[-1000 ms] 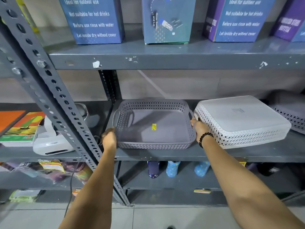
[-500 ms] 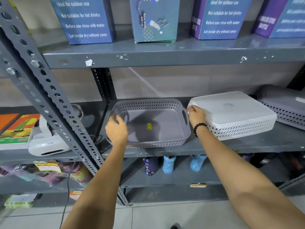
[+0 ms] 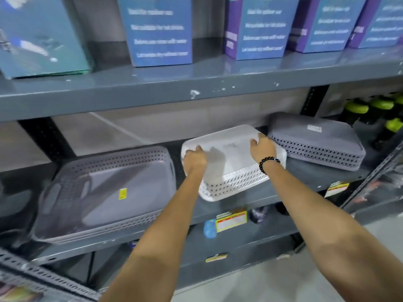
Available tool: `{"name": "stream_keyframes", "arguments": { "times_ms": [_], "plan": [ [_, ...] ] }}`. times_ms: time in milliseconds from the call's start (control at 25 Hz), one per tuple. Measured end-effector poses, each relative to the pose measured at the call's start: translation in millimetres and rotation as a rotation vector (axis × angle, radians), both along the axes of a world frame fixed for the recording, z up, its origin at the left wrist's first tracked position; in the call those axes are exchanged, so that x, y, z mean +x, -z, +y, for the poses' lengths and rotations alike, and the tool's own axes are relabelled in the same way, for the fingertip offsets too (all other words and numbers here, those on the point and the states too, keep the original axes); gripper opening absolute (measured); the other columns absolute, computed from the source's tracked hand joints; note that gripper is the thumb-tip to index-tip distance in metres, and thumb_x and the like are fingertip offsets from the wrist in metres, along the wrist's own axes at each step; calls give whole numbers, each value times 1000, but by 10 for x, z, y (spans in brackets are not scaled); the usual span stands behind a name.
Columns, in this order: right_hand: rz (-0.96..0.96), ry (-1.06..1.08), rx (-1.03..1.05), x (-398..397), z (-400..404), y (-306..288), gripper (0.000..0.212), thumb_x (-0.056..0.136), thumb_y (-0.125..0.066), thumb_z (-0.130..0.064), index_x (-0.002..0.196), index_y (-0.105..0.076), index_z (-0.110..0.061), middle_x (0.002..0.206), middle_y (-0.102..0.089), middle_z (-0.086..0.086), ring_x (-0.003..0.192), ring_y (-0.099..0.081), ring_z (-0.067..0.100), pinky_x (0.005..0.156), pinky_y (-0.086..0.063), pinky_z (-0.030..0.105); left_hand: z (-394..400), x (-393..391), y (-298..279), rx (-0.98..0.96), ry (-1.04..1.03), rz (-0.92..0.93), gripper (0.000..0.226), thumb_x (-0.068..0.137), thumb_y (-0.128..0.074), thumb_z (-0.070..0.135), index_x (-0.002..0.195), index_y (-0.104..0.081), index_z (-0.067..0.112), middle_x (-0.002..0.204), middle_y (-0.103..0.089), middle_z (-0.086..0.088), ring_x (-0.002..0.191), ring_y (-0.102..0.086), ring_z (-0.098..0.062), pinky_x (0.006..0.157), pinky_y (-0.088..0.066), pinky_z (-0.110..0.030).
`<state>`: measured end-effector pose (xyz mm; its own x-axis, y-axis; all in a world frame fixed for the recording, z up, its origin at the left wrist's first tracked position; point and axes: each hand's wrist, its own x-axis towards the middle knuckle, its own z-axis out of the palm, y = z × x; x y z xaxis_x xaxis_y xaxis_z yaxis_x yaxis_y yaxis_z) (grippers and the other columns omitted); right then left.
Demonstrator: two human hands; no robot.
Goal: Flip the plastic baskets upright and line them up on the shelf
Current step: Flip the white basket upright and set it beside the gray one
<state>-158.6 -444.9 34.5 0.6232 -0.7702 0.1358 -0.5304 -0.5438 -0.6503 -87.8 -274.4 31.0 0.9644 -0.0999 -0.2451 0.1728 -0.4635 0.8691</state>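
Grey shelf [image 3: 301, 182], both hands [image 3: 195, 159] gripping upturned white basket [image 3: 231, 168], box writing blurred

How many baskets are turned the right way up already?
One. The grey basket on the left sits open side up. Both hands, left hand and right hand, grip the white basket, which is upside down. The grey basket on the right is upside down too, untouched.
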Motion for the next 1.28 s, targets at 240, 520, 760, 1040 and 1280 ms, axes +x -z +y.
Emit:
{"name": "stream_keyframes", "arguments": {
  "times_ms": [240, 520, 760, 1040, 1280],
  "plan": [
    [376, -70, 167, 114, -916, 24, 60, 97, -31, -37, 141, -32, 4, 148, -33, 24, 134, -36, 38, 112, -32, 45, -376, 317, 150, 46, -176, 182, 59, 101, -25, 39, 138, -39, -5, 145, -43, -23, 130, -44, -36, 105, -37, -37],
    [-322, 44, 627, 80, -924, -59, 55, 95, -39, -40, 128, -49, 2, 127, -54, 19, 117, -51, 31, 99, -39, 42, -293, 185, 124, -472, -530, -62, 49, 100, -34, 39, 135, -42, 5, 138, -50, -17, 128, -46, -32, 108, -34, -42],
    [-619, 2, 1147, -232, -1088, 57, 75, 92, -27, -60, 134, -47, 0, 136, -51, 21, 131, -43, 29, 110, -32, 38, 192, 2, -159, -797, -563, -222, 47, 99, -36, 40, 65, -56, 15, 73, -63, -4, 71, -61, -19, 70, -50, -31],
    [-480, -106, 1216, -554, -1151, 82, 84, 80, -46, -68, 134, -46, -4, 127, -55, 13, 108, -52, 26, 97, -42, 38, 298, -304, -218, -566, -511, -113, 58, 91, -35, 60, 84, -66, 11, 77, -65, 0, 78, -62, -20, 68, -52, -32],
    [-271, -154, 1144, -744, -1241, -29, 115, 53, -47, -88, 131, -48, -3, 125, -54, 15, 116, -51, 30, 108, -37, 44, 481, -427, -222, -454, -403, 21, 61, 79, -52, 65, 81, -66, 6, 91, -67, -15, 85, -65, -28, 78, -58, -39]
  ]
}}
